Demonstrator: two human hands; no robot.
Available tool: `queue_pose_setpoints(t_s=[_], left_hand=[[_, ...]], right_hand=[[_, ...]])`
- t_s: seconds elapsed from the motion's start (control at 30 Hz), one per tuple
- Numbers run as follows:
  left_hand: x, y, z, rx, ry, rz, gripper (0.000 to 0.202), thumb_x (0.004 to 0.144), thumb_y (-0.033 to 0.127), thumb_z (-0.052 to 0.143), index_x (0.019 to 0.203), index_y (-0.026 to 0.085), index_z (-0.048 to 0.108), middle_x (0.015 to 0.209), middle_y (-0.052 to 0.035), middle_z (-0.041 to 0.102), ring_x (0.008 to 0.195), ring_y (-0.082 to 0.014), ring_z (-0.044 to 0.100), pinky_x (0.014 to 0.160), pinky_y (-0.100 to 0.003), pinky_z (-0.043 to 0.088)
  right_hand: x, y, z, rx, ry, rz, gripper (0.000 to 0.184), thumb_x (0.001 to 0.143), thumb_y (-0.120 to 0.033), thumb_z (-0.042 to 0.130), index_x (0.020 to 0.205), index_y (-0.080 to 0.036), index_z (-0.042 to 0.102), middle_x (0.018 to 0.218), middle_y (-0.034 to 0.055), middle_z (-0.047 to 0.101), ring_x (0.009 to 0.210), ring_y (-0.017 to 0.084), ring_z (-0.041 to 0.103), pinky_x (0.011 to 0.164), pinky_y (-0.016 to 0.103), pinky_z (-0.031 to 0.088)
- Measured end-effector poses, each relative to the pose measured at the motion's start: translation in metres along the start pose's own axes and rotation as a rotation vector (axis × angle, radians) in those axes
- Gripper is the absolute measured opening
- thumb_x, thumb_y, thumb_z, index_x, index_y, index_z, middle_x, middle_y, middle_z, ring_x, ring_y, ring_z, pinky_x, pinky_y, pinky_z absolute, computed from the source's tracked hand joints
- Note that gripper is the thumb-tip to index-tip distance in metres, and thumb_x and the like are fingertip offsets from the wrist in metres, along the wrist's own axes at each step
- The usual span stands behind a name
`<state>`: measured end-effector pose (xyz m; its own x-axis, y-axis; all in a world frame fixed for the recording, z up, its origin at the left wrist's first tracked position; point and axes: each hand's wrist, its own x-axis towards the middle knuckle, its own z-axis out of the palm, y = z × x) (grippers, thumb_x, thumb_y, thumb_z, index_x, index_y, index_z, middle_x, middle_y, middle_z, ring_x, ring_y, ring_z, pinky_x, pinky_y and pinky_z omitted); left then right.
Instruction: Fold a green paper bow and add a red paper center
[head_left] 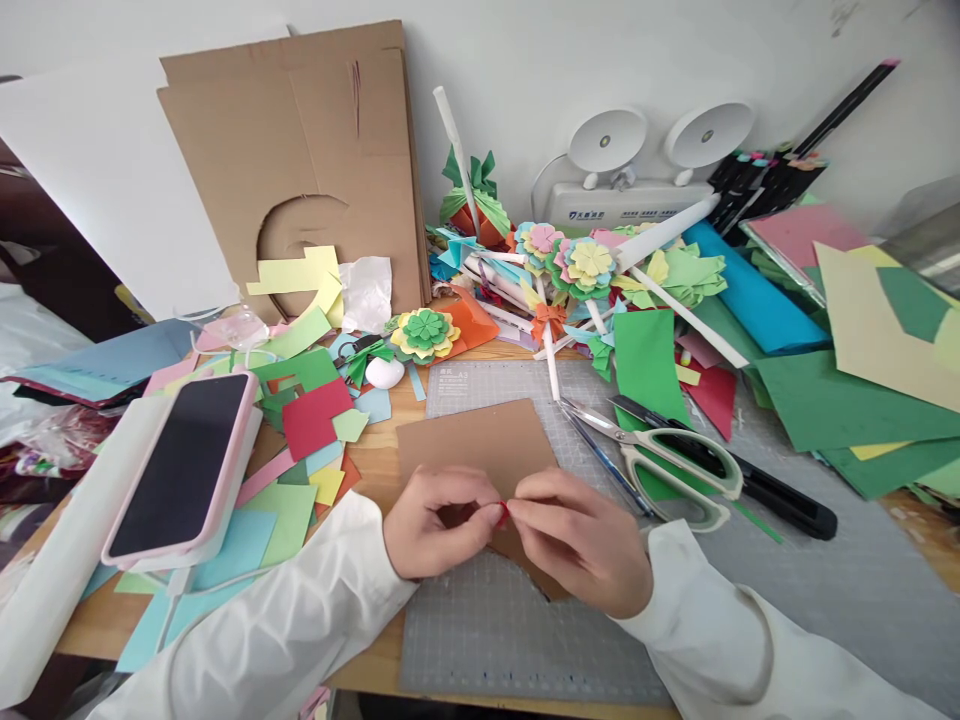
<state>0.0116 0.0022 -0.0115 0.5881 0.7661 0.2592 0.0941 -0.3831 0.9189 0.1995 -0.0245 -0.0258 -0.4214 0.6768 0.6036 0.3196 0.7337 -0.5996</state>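
Both hands meet above a piece of brown cardboard (480, 435) that lies on the grey cutting mat (480, 640). Between the fingertips shows a tiny red piece (502, 512), probably paper, mostly covered by the fingers. My left hand (448, 520) pinches it from the left with thumb and forefinger. My right hand (581, 535) pinches it from the right. To the right of my right hand lie scissors (686, 460) with pale green handles, a black utility knife (787, 495) and a blue pen (604, 455).
A phone (184, 470) rests on a white block at left, with a cable and coloured paper scraps (311, 415) around it. Paper flowers (589, 265), a cardboard stack (300, 130), a twin-head lamp (630, 200) and markers (772, 175) line the wall. Green paper sheets (862, 400) pile at right.
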Motion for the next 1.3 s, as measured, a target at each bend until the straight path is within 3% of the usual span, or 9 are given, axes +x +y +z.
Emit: queue_pose_setpoints(t_s=[0.43, 0.67, 0.87, 1.0, 1.13, 1.3], left_hand=[[-0.001, -0.001, 0.000, -0.204, -0.010, -0.151, 0.035, 0.088, 0.034, 0.051, 0.063, 0.011, 0.060, 0.055, -0.0049, 0.057, 0.048, -0.0097, 0.050, 0.045, -0.020, 0.040], [0.000, 0.002, -0.001, -0.348, -0.041, -0.206, 0.027, 0.084, 0.030, 0.058, 0.066, 0.011, 0.062, 0.059, -0.0058, 0.060, 0.049, -0.0106, 0.054, 0.047, -0.021, 0.044], [0.000, 0.000, 0.000, -0.321, -0.080, -0.142, 0.017, 0.075, 0.015, 0.060, 0.059, 0.011, 0.059, 0.054, -0.0040, 0.057, 0.049, -0.0100, 0.048, 0.046, -0.021, 0.037], [0.000, -0.003, 0.001, -0.254, -0.076, -0.154, 0.012, 0.071, 0.013, 0.059, 0.059, 0.011, 0.058, 0.055, -0.0035, 0.057, 0.046, -0.0078, 0.042, 0.043, -0.020, 0.033], [0.001, -0.004, 0.000, -0.130, -0.059, -0.087, 0.011, 0.070, 0.012, 0.058, 0.058, 0.011, 0.057, 0.051, -0.0002, 0.052, 0.045, -0.0061, 0.038, 0.041, -0.018, 0.030], [0.002, -0.007, -0.002, 0.073, -0.030, 0.106, 0.010, 0.066, 0.007, 0.056, 0.058, 0.013, 0.056, 0.050, 0.0009, 0.052, 0.045, -0.0071, 0.040, 0.043, -0.018, 0.033]], right_hand=[[0.001, 0.000, 0.001, -0.094, -0.017, -0.095, 0.037, 0.084, -0.007, 0.052, 0.118, -0.020, 0.054, 0.088, 0.0077, 0.061, 0.074, 0.015, 0.060, 0.063, 0.026, 0.053], [0.008, -0.009, -0.002, 0.188, 0.052, 0.062, 0.027, 0.081, -0.003, 0.051, 0.100, -0.018, 0.061, 0.083, 0.0069, 0.060, 0.070, 0.015, 0.059, 0.060, 0.027, 0.051], [0.014, -0.009, -0.002, 0.391, 0.000, 0.315, 0.007, 0.082, -0.013, 0.057, 0.083, -0.019, 0.059, 0.073, 0.0026, 0.058, 0.065, 0.014, 0.056, 0.058, 0.027, 0.046], [0.011, -0.006, -0.001, 0.451, -0.073, 0.425, 0.007, 0.084, -0.015, 0.056, 0.078, -0.019, 0.055, 0.072, 0.0011, 0.056, 0.063, 0.013, 0.053, 0.057, 0.026, 0.042], [0.011, -0.005, -0.001, 0.444, -0.079, 0.414, 0.005, 0.084, -0.016, 0.057, 0.080, -0.018, 0.055, 0.074, 0.0011, 0.055, 0.065, 0.013, 0.052, 0.058, 0.026, 0.042], [0.011, -0.004, 0.001, 0.377, -0.070, 0.332, 0.004, 0.085, -0.016, 0.058, 0.082, -0.018, 0.056, 0.077, 0.0027, 0.056, 0.070, 0.014, 0.053, 0.063, 0.027, 0.043]])
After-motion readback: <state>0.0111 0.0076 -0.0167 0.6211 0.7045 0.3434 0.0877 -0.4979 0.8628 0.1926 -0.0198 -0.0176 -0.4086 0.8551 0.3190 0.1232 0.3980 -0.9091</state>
